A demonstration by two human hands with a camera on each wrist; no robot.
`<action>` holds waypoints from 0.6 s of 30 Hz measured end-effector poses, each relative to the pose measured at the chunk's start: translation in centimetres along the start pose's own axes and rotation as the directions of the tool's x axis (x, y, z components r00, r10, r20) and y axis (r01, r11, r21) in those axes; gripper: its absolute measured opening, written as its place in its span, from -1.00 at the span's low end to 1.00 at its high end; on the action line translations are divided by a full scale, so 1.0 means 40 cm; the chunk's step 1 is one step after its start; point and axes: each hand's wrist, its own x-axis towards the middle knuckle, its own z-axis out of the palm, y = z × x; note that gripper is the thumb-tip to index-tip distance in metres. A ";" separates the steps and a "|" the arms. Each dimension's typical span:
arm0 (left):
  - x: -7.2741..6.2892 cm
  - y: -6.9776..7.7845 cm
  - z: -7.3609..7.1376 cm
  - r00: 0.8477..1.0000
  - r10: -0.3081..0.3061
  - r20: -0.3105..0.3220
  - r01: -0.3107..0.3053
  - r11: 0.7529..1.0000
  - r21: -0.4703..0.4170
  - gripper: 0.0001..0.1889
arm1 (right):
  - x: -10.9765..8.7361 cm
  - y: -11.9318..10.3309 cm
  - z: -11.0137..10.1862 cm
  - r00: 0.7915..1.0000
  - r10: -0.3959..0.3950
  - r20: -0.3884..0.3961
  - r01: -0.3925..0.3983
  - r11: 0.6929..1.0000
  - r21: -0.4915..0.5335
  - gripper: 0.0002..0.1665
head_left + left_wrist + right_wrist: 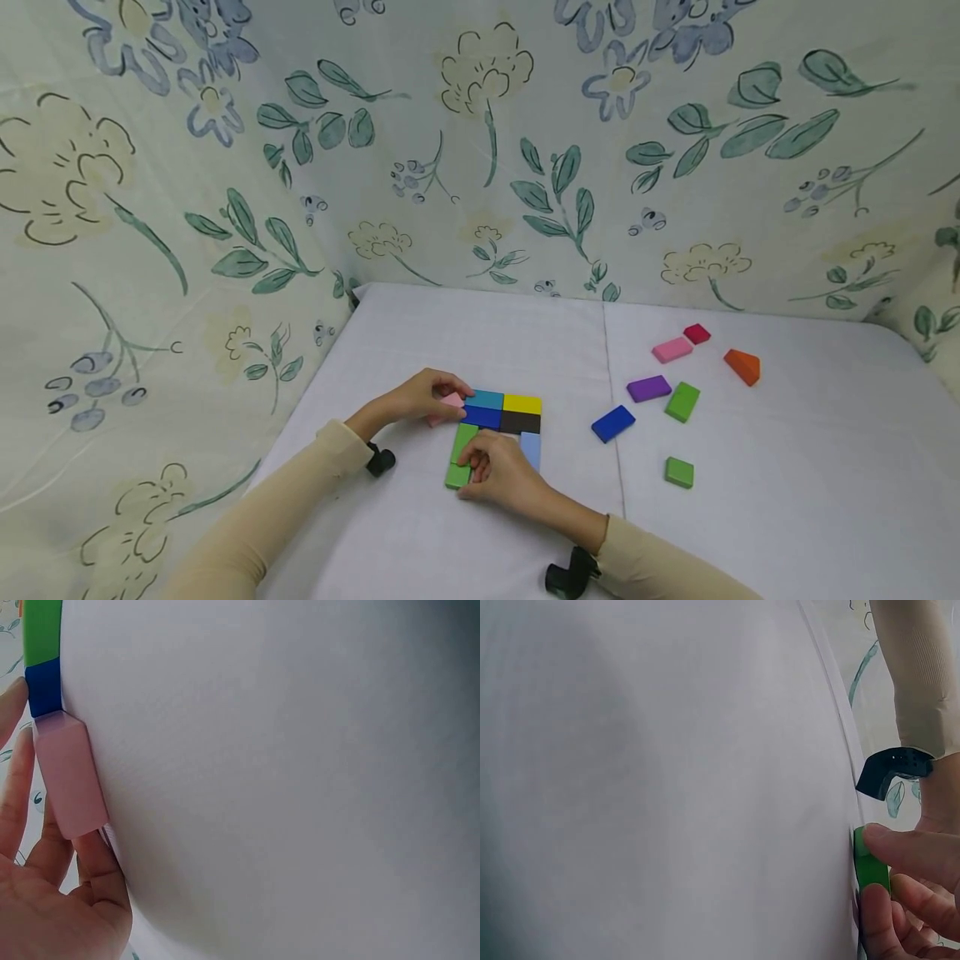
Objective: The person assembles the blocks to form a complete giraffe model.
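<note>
Flat coloured blocks stand together as a frame shape on the white table. My left hand (420, 398) curls around a pink block (71, 776) at the shape's upper left, its fingertips reaching the blue block (45, 688) beside it. With thumb and finger, my right hand (506, 475) pinches a green block (457, 477) at the lower left. Another green block (464, 437) adjoins it above. Along the top lie a teal block (486, 398), a yellow block (522, 404) and a dark brown block (520, 422). A light blue block (530, 448) forms the right side, partly hidden by my right hand.
To the right lie loose blocks: blue (613, 423), purple (648, 388), green (682, 402), another green (678, 472), pink (672, 349), red (697, 333) and orange (742, 367). A floral cloth (480, 208) hangs behind the table.
</note>
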 end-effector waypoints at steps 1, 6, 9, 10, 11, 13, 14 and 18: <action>0.000 0.000 0.000 1.000 0.005 0.000 -0.005 1.000 0.002 -0.69 | 0.000 0.000 0.000 1.000 0.001 -0.001 -0.001 1.000 -0.003 -0.63; 0.001 -0.002 0.000 1.000 0.007 0.000 -0.007 1.000 0.004 -0.69 | 0.000 0.000 0.004 1.000 0.008 -0.004 -0.008 1.000 -0.013 -0.61; 0.001 -0.003 0.001 1.000 0.003 0.000 -0.003 1.000 -0.005 -0.69 | -0.002 -0.003 0.002 1.000 0.029 0.001 -0.029 1.000 0.003 -0.60; 0.002 -0.003 0.001 1.000 0.001 0.000 -0.001 1.000 -0.010 -0.69 | -0.003 -0.006 0.000 0.999 0.040 0.003 -0.040 0.999 0.019 -0.60; 0.001 -0.003 0.001 1.000 0.003 -0.001 -0.003 1.000 -0.012 -0.69 | -0.004 -0.009 -0.003 0.999 0.052 0.004 -0.052 0.998 0.035 -0.60; 0.000 -0.003 0.001 1.000 0.007 0.000 -0.007 1.000 -0.015 -0.69 | -0.006 -0.015 -0.014 0.997 0.073 0.004 -0.073 0.994 0.079 -0.61; 0.000 -0.002 0.001 1.000 0.009 0.000 -0.009 1.000 -0.015 -0.69 | -0.007 -0.020 -0.022 0.997 0.081 0.002 -0.081 0.992 0.101 -0.62; 0.000 -0.001 0.001 1.000 0.009 -0.001 -0.009 1.000 -0.011 -0.69 | -0.019 -0.036 -0.075 0.995 0.103 -0.013 -0.099 0.980 0.175 -0.62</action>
